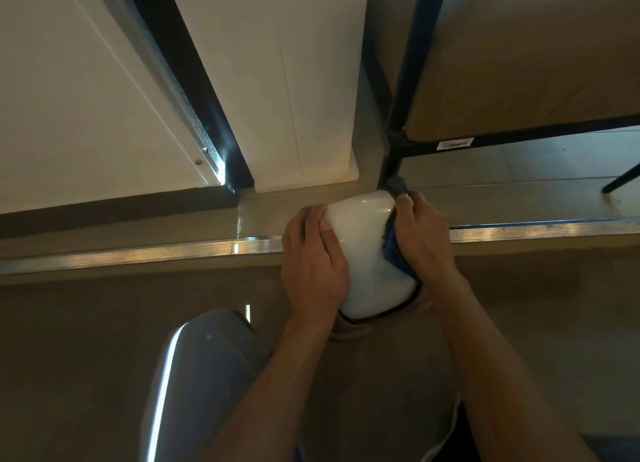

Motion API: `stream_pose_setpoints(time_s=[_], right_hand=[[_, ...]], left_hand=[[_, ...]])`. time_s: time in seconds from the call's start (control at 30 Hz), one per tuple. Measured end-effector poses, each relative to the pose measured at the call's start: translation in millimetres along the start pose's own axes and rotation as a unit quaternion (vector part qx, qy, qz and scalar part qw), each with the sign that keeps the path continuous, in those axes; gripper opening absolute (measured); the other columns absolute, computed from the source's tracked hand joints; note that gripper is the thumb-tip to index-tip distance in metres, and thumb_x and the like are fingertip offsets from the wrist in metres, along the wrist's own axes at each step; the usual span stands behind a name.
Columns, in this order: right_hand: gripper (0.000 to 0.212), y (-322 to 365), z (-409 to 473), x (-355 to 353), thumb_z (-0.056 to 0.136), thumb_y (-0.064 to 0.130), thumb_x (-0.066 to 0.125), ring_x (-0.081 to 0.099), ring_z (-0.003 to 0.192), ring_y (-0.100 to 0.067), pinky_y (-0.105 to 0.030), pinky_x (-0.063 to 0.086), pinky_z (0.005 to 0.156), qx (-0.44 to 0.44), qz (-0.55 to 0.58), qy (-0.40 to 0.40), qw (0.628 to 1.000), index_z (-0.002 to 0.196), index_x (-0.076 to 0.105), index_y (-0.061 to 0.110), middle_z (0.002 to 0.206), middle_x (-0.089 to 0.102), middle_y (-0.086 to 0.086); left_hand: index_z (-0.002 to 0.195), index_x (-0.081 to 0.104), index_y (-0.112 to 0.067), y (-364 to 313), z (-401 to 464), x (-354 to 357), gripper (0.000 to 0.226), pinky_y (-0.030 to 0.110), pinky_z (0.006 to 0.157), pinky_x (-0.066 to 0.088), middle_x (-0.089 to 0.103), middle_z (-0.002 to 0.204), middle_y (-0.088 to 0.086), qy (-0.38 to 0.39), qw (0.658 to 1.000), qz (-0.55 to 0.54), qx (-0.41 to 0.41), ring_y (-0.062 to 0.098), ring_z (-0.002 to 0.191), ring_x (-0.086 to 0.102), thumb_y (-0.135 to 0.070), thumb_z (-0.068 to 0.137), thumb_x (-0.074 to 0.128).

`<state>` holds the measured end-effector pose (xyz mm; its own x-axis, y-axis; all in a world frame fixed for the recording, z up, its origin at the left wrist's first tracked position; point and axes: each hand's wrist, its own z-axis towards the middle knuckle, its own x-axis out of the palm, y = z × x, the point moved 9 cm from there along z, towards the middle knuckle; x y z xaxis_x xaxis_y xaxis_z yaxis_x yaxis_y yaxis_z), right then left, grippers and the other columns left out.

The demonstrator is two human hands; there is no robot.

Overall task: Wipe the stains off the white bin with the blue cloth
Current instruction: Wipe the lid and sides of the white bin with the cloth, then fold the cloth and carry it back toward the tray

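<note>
The white bin point(367, 250) lies tipped on its side over the floor's metal strip, its glossy side facing up and its dark rim toward me. My left hand point(313, 264) grips the bin's left side, thumb on top. My right hand point(424, 234) holds the blue cloth point(396, 250) bunched against the bin's right side; a corner of the cloth sticks out above my fingers. Any stains are too faint to make out.
A metal threshold strip point(138, 253) crosses the floor under the bin. A black-framed table point(401, 115) with a brown top stands just behind to the right. A white panel and dark frame point(221, 132) rise behind on the left. My knee point(207, 357) is below.
</note>
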<state>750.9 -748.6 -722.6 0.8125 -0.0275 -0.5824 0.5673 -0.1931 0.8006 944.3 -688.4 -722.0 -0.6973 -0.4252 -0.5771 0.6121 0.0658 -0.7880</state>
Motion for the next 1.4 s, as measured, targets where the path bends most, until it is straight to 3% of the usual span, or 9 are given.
stream_pose_setpoints(time_s=[0.1, 0.27, 0.4, 0.6, 0.77, 0.87, 0.97, 1.17, 1.4], right_hand=[[0.033, 10, 12, 5, 0.109, 0.028, 0.032, 0.056, 0.107, -0.024, -0.042, 0.042, 0.099, -0.048, -0.027, 0.072, 0.996, 0.129, 0.055, 0.016, 0.117, 0.061, -0.008], [0.03, 13, 2, 2, 0.106, 0.024, 0.044, 0.062, 0.106, -0.024, -0.034, 0.048, 0.089, -0.137, -0.025, -0.016, 0.99, 0.127, 0.061, 0.011, 0.117, 0.066, -0.007], [0.04, 14, -22, 4, 0.103, 0.027, 0.048, 0.05, 0.135, -0.021, -0.039, 0.043, 0.11, -0.162, -0.033, -0.083, 0.983, 0.14, 0.057, 0.015, 0.144, 0.057, -0.003], [0.049, 37, -56, 25, 0.099, 0.04, 0.044, 0.026, 0.151, -0.019, -0.046, 0.017, 0.125, -0.223, -0.094, -0.075, 0.967, 0.141, 0.055, 0.017, 0.15, 0.05, 0.004], [0.035, 41, -51, -1, 0.099, 0.033, 0.049, 0.049, 0.134, -0.015, -0.039, 0.038, 0.114, -0.213, 0.056, -0.066, 0.973, 0.124, 0.068, 0.017, 0.13, 0.065, 0.004], [0.037, 25, -32, -21, 0.1, 0.033, 0.054, 0.048, 0.127, -0.02, -0.034, 0.043, 0.101, -0.108, 0.014, -0.075, 0.991, 0.133, 0.06, 0.018, 0.131, 0.059, -0.001], [0.047, 6, -19, -21, 0.096, 0.044, 0.058, 0.05, 0.124, -0.028, -0.045, 0.046, 0.102, -0.017, -0.039, -0.014, 0.999, 0.136, 0.057, 0.019, 0.13, 0.055, -0.007], [0.035, 13, -17, -25, 0.095, 0.041, 0.063, 0.055, 0.108, -0.023, -0.036, 0.046, 0.09, -0.005, -0.059, 0.01, 0.998, 0.123, 0.064, 0.02, 0.111, 0.05, 0.0], [0.021, 21, -17, -26, 0.092, 0.025, 0.067, 0.058, 0.104, -0.02, -0.036, 0.051, 0.087, -0.004, 0.004, -0.018, 1.0, 0.111, 0.062, 0.021, 0.111, 0.059, -0.002]], left_hand=[[0.135, 0.057, -0.017, 1, -1, -1, 0.04, 0.038, 0.101, 0.049, 0.054, 0.137, 0.001, -0.003, 1.0, 0.0, -0.003, 0.02, 0.126, 0.051, -0.033, 0.107, 0.032], [0.135, 0.056, -0.02, 1, -2, -1, 0.04, 0.037, 0.101, 0.05, 0.052, 0.139, -0.002, -0.001, 1.0, 0.003, 0.003, 0.016, 0.127, 0.051, -0.035, 0.108, 0.031], [0.136, 0.056, -0.02, 0, -1, 0, 0.044, 0.035, 0.1, 0.05, 0.053, 0.14, -0.003, 0.002, 1.0, 0.011, 0.004, 0.014, 0.128, 0.051, -0.039, 0.108, 0.029], [0.137, 0.054, -0.022, 2, -2, -1, 0.044, 0.043, 0.097, 0.053, 0.053, 0.141, -0.004, 0.006, 1.0, -0.003, -0.007, 0.016, 0.126, 0.054, -0.041, 0.107, 0.028], [0.137, 0.054, -0.025, 0, -2, -3, 0.043, 0.043, 0.099, 0.052, 0.052, 0.142, -0.007, 0.014, 1.0, -0.001, -0.011, 0.014, 0.128, 0.053, -0.041, 0.107, 0.029], [0.137, 0.054, -0.026, 0, -1, -3, 0.043, 0.043, 0.099, 0.051, 0.054, 0.14, -0.008, 0.011, 1.0, 0.002, -0.017, 0.013, 0.127, 0.053, -0.042, 0.107, 0.028], [0.137, 0.053, -0.026, 0, 0, -2, 0.044, 0.041, 0.1, 0.051, 0.053, 0.14, -0.009, 0.012, 1.0, 0.0, -0.019, 0.013, 0.127, 0.052, -0.043, 0.106, 0.028], [0.135, 0.054, -0.024, -2, 2, -1, 0.04, 0.041, 0.102, 0.049, 0.054, 0.137, -0.007, 0.025, 0.999, -0.002, -0.02, 0.014, 0.127, 0.05, -0.038, 0.107, 0.03], [0.121, 0.066, -0.02, -22, 21, -3, 0.045, 0.046, 0.106, 0.041, 0.063, 0.127, 0.003, 0.084, 0.993, 0.077, -0.016, 0.025, 0.127, 0.047, -0.044, 0.106, 0.031]])
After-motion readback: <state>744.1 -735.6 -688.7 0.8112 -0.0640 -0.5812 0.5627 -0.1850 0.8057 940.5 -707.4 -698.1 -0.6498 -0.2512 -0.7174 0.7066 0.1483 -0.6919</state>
